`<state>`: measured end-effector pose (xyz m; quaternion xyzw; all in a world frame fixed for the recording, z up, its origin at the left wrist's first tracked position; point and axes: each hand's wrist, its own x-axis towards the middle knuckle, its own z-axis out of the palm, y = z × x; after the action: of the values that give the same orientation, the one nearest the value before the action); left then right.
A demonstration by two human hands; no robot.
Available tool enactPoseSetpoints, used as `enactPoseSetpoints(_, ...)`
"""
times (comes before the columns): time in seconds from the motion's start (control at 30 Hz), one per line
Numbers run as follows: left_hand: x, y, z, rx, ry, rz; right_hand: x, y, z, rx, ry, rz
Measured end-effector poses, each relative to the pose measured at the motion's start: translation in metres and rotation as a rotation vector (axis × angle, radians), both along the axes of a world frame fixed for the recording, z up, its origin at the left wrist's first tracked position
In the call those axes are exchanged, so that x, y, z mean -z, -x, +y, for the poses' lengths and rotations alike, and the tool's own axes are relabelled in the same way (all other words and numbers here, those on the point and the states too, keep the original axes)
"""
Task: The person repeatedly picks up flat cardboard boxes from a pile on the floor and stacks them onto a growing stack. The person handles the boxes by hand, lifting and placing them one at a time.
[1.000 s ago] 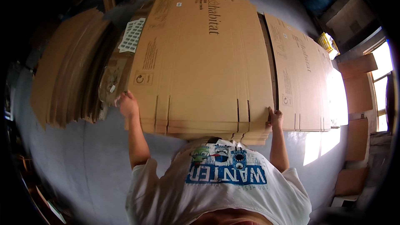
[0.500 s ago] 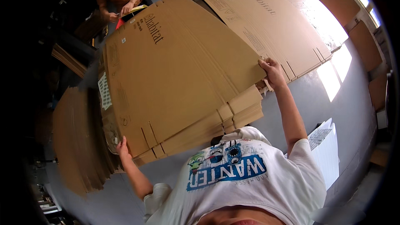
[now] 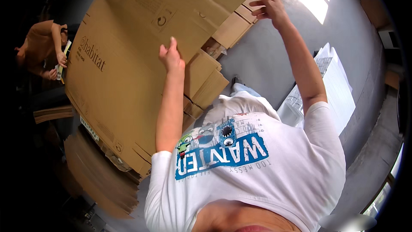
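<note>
A person in a white printed T-shirt [image 3: 257, 163] handles flattened cardboard boxes over a grey floor [image 3: 266, 60], seen from a head-worn camera looking down. The left hand [image 3: 171, 58] is raised against the near edge of a large flattened cardboard sheet [image 3: 116, 90], fingers curled over that edge and clamped on it; the sheet spreads away to the left of the hand and down toward the bottom left of the view, tilted across the frame. The right hand [image 3: 268, 6] reaches up and forward, its fingers loosely apart and bent, touching the flap end of a second flattened box [image 3: 180, 0] that lies above and partly behind the first sheet; whether it grips that flap or only rests on it cannot be told. The two hands are well apart, the left lower and nearer the body, the right higher and further out.

More folded cardboard flaps [image 3: 206, 81] fan out just below the left hand, between the big sheet and the person's chest. A stack of cardboard [image 3: 98, 176] shows at lower left, blurred. A white flat package [image 3: 339, 86] lies on the floor beside the right arm. At far left another person [image 3: 43, 47] in a brown top bends over something held in both hands, apart from the cardboard being handled.
</note>
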<state>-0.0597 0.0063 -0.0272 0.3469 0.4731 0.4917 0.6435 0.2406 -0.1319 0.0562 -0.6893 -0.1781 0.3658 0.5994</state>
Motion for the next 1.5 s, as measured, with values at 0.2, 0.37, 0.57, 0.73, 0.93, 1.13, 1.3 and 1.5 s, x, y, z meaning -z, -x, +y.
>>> enactPoseSetpoints(0.2, 0.045, -0.118, -0.032, 0.038, 0.086, 0.3, 0.111, -0.028, 0.026, 0.141, 0.43, -0.375)
enactPoseSetpoints(0.37, 0.085, -0.104, -0.021, 0.473, 0.262, 0.465, 0.162, -0.037, 0.021, 0.105, 0.712, -0.296)
enactPoseSetpoints(0.57, 0.0, -0.068, -0.034, 0.885, 0.326, 0.316, 0.173, -0.041, 0.023, 0.1, 0.642, -0.308)
enactPoseSetpoints(0.73, -0.083, 0.042, -0.056, 0.481, 0.016, -0.072, 0.159, -0.033, -0.001, 0.176, 0.484, -0.283)
enactPoseSetpoints(0.93, -0.014, 0.342, -0.057, -0.324, -0.265, 0.831, 0.068, 0.121, -0.035, -0.089, 0.268, -0.552)
enactPoseSetpoints(1.13, 0.018, 0.533, -0.129, -0.417, 0.214, 1.661, 0.082, 0.208, -0.021, -0.42, 0.306, -0.838)
enactPoseSetpoints(1.3, 0.032, 0.561, -0.147, -0.395, 0.177, 1.856, 0.085, 0.232, -0.013, -0.551, 0.424, -0.969)
enactPoseSetpoints(1.5, 0.037, 0.6, -0.154, -0.398, 0.193, 1.683, 0.077, 0.232, -0.007, -0.545, 0.463, -1.054)
